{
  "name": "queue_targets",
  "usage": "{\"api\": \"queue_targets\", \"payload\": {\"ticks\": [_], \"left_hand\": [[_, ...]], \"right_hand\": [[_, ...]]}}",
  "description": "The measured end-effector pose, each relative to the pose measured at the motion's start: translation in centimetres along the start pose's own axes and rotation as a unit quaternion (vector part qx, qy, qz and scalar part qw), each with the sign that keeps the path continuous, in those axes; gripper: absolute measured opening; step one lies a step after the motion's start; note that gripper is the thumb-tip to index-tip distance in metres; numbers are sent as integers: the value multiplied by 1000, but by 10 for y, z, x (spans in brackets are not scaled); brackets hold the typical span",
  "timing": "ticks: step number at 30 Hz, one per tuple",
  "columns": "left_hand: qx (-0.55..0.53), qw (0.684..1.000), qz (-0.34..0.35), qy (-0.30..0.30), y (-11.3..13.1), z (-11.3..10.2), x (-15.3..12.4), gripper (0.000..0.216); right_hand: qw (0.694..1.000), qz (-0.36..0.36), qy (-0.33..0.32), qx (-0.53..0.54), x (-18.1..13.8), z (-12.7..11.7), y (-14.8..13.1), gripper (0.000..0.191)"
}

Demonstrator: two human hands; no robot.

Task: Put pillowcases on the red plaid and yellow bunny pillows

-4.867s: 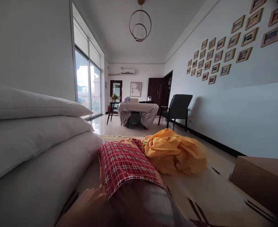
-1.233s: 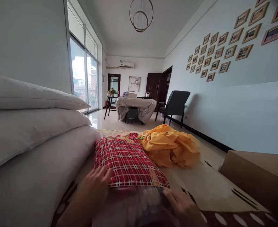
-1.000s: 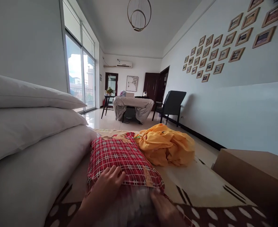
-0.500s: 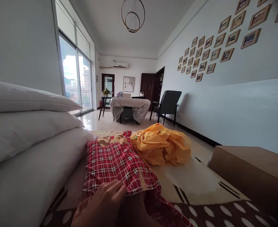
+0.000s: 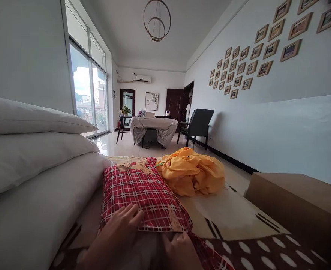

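Observation:
A red plaid pillowcase with tan printed patches lies on the bed, its opening towards me. A dim whitish bulk, perhaps a pillow, shows at the opening between my hands. My left hand is closed on the pillowcase near the left of the opening, fingers curled over the top cloth. At the opening's right side my right hand grips the edge, with its thumb up by the hem. The lower parts of both hands are dark and partly out of sight.
White pillows are stacked on the left. A crumpled yellow-orange cloth lies right of the pillowcase on the patterned bedspread. A brown cardboard box stands at the right. Beyond are a covered table and a dark chair.
My right hand has come out from under the pillowcase's top cloth to its right edge. My left hand has shifted slightly left and up. The pillowcase's top looks flatter and smoother.

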State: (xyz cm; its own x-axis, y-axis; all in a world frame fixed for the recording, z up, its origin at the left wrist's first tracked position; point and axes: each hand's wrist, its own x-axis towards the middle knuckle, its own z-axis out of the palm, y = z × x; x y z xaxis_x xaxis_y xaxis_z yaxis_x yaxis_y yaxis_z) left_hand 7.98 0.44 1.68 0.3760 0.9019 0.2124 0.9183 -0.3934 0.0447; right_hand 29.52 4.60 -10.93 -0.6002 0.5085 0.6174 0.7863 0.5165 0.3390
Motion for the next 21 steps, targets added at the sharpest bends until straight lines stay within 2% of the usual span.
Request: {"api": "queue_targets", "payload": {"ticks": [3, 5, 8, 10, 13, 16, 19, 21], "left_hand": [[13, 998, -60, -6, -12, -9, -5, 46], [22, 995, -96, -25, -17, -17, -7, 45], [19, 993, -109, -40, -19, -23, -7, 41], [16, 993, -109, -37, -20, -22, -7, 40], [18, 993, -109, -35, -22, -17, -6, 37], [15, 994, -100, -36, -24, -12, -6, 34], [28, 995, -87, -32, -22, -10, -8, 32], [41, 995, -77, -42, -18, -12, -11, 32]], "right_hand": [[999, -49, 22, 0, 1, -11, 3, 18], [993, -89, 74, 24, 10, -16, -6, 20], [971, -151, 173, 66, 30, -21, -29, 20], [958, -166, 218, 91, 44, -23, -41, 25], [952, -149, 248, 101, 59, -24, -52, 27], [955, -162, 225, 103, 70, -22, -61, 29], [961, -189, 121, 162, 82, -15, -67, 32], [957, -178, 46, 226, 88, -10, -68, 31]]}}
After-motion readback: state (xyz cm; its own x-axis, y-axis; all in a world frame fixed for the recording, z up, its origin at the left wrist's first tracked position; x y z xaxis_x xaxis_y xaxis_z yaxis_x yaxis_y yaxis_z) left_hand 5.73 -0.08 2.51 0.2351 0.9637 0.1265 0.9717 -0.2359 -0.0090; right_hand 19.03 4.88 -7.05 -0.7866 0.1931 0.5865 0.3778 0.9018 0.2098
